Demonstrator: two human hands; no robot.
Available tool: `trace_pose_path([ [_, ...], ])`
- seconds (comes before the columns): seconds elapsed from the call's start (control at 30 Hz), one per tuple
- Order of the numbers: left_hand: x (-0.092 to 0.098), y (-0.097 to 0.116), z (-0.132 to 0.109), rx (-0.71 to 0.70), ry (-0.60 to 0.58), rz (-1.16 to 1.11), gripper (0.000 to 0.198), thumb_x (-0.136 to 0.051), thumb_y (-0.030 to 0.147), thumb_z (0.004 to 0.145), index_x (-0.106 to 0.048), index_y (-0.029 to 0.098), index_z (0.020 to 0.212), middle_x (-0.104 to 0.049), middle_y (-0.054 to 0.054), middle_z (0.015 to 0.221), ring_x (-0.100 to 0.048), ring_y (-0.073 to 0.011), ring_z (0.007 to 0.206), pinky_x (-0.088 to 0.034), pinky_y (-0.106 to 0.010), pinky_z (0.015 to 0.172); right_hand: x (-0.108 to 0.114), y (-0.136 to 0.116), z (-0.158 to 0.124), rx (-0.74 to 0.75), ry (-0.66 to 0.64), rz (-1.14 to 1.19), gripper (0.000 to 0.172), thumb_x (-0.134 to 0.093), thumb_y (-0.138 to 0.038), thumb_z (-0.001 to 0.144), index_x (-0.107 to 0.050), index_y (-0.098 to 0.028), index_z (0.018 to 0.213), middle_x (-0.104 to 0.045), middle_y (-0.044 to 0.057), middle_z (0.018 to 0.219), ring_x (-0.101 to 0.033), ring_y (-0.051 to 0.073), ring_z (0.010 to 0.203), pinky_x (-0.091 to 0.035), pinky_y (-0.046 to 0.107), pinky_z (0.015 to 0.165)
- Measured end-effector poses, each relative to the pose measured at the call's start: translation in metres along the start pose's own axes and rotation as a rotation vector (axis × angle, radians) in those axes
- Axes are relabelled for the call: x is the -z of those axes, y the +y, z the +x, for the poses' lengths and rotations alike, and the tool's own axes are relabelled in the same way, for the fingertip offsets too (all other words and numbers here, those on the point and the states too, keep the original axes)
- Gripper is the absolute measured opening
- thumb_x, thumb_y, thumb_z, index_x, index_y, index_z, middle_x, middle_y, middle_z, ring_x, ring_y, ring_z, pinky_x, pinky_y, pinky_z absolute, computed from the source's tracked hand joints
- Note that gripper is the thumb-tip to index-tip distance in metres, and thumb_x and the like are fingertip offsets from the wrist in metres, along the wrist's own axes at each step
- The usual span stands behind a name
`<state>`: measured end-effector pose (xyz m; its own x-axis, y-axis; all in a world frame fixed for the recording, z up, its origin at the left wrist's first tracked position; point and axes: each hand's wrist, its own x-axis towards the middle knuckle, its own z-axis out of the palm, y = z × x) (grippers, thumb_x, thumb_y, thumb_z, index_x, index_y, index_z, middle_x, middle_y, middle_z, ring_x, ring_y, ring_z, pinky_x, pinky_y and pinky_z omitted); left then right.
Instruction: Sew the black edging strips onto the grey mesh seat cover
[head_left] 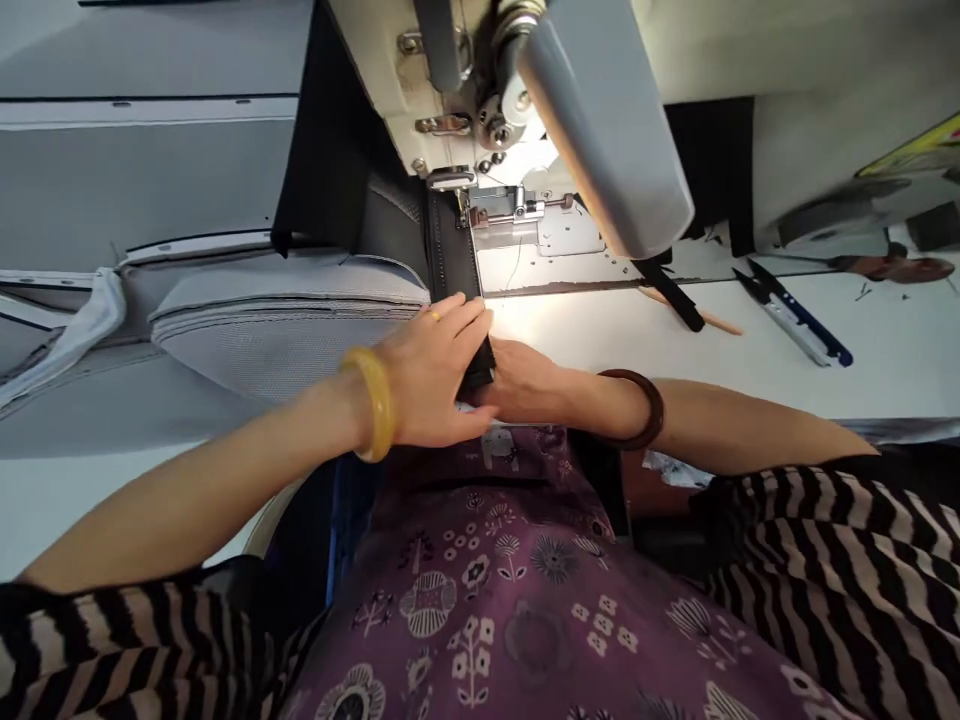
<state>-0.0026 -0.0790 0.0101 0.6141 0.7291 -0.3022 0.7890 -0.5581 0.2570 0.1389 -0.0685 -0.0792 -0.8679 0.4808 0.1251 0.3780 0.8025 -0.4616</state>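
Black binding strip (pixel 452 258) runs from under the presser foot (pixel 450 180) of a sewing machine (pixel 442 90) down toward the person, its near end pinched between both hands. Left hand (pixel 427 375) sits on top with the fingers curled over, and right hand (pixel 521 385) closes in from the other side, so both are gripping the strip with barely any gap between them. Along the strip's left side lies a grey padded panel (pixel 285 325), which fans out toward the left and covers that part of the table (pixel 750 350).

To the right there's more elbow room: the machine's metal bed plate (pixel 540 235) ends just above the hands, then white tabletop runs on to the front table edge under the right forearm. Further out sit a black strap (pixel 671 295), a wooden stick (pixel 697 320), blue-handled thread snips (pixel 795 315), and brown-handled scissors (pixel 892 265), all well apart from the hands.
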Motion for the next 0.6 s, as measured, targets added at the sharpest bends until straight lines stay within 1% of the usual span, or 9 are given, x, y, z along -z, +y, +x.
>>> trace_pose_path([
  [0.07, -0.014, -0.004, -0.017, -0.075, 0.062, 0.037, 0.072, -0.052, 0.031, 0.075, -0.041, -0.003, 0.137, -0.04, -0.025, 0.146, -0.031, -0.0391, 0.141, -0.031, -0.053, 0.116, 0.002, -0.012, -0.004, 0.192, -0.069, -0.179, 0.029, -0.038, -0.006, 0.089, -0.067, -0.01, 0.091, -0.07, 0.012, 0.091, -0.062, 0.022, 0.091, -0.05, 0.043, 0.085],
  [0.1, -0.022, -0.008, -0.022, -0.1, 0.109, 0.067, 0.071, -0.05, 0.027, 0.075, -0.04, -0.004, 0.138, -0.039, -0.026, 0.147, -0.03, -0.0392, 0.141, -0.032, -0.054, 0.116, 0.003, -0.017, -0.005, 0.248, -0.087, -0.262, 0.032, -0.035, -0.004, 0.089, -0.067, -0.008, 0.091, -0.07, 0.014, 0.091, -0.063, 0.022, 0.088, -0.051, 0.043, 0.083],
  [0.17, -0.036, -0.014, -0.027, -0.146, 0.218, 0.124, 0.068, -0.047, 0.022, 0.075, -0.041, -0.006, 0.137, -0.041, -0.027, 0.145, -0.034, -0.0389, 0.14, -0.035, -0.055, 0.114, 0.006, -0.022, -0.008, 0.307, -0.089, -0.385, 0.037, -0.031, -0.001, 0.088, -0.067, -0.005, 0.092, -0.07, 0.016, 0.089, -0.063, 0.022, 0.083, -0.051, 0.042, 0.077],
  [0.23, -0.048, -0.018, -0.028, -0.185, 0.326, 0.166, 0.061, -0.045, 0.019, 0.078, -0.045, -0.006, 0.134, -0.047, -0.027, 0.14, -0.041, -0.0375, 0.135, -0.04, -0.053, 0.112, 0.009, -0.024, -0.011, 0.317, -0.076, -0.432, 0.039, -0.029, 0.0, 0.088, -0.067, -0.005, 0.091, -0.07, 0.016, 0.085, -0.062, 0.021, 0.077, -0.051, 0.04, 0.071],
  [0.33, -0.063, -0.019, -0.028, -0.195, 0.461, 0.216, 0.049, -0.041, 0.014, 0.087, -0.049, -0.001, 0.133, -0.058, -0.023, 0.131, -0.051, -0.0319, 0.129, -0.047, -0.047, 0.108, 0.012, -0.024, -0.016, 0.266, -0.049, -0.419, 0.039, -0.028, 0.001, 0.088, -0.066, -0.007, 0.085, -0.069, 0.013, 0.076, -0.06, 0.019, 0.072, -0.052, 0.036, 0.067],
  [0.4, -0.07, -0.017, -0.029, -0.16, 0.509, 0.229, 0.044, -0.038, 0.011, 0.091, -0.051, 0.002, 0.132, -0.06, -0.022, 0.129, -0.054, -0.0292, 0.127, -0.049, -0.045, 0.107, 0.011, -0.025, -0.019, 0.243, -0.031, -0.403, 0.038, -0.029, 0.001, 0.088, -0.066, -0.008, 0.083, -0.068, 0.012, 0.072, -0.06, 0.019, 0.072, -0.053, 0.036, 0.068],
  [0.47, -0.074, -0.014, -0.028, -0.138, 0.538, 0.232, 0.041, -0.037, 0.009, 0.093, -0.053, 0.002, 0.13, -0.062, -0.021, 0.127, -0.055, -0.0287, 0.126, -0.05, -0.044, 0.106, 0.01, -0.024, -0.02, 0.242, -0.021, -0.399, 0.037, -0.03, 0.0, 0.089, -0.066, -0.008, 0.082, -0.068, 0.012, 0.074, -0.06, 0.019, 0.075, -0.053, 0.036, 0.07],
  [0.6, -0.076, -0.008, -0.026, -0.143, 0.613, 0.262, 0.037, -0.038, 0.007, 0.093, -0.058, 0.001, 0.124, -0.066, -0.021, 0.121, -0.059, -0.0284, 0.121, -0.054, -0.039, 0.1, 0.004, -0.02, -0.022, 0.256, 0.019, -0.42, 0.036, -0.032, -0.003, 0.091, -0.066, -0.009, 0.083, -0.069, 0.012, 0.078, -0.06, 0.019, 0.078, -0.054, 0.037, 0.073],
])
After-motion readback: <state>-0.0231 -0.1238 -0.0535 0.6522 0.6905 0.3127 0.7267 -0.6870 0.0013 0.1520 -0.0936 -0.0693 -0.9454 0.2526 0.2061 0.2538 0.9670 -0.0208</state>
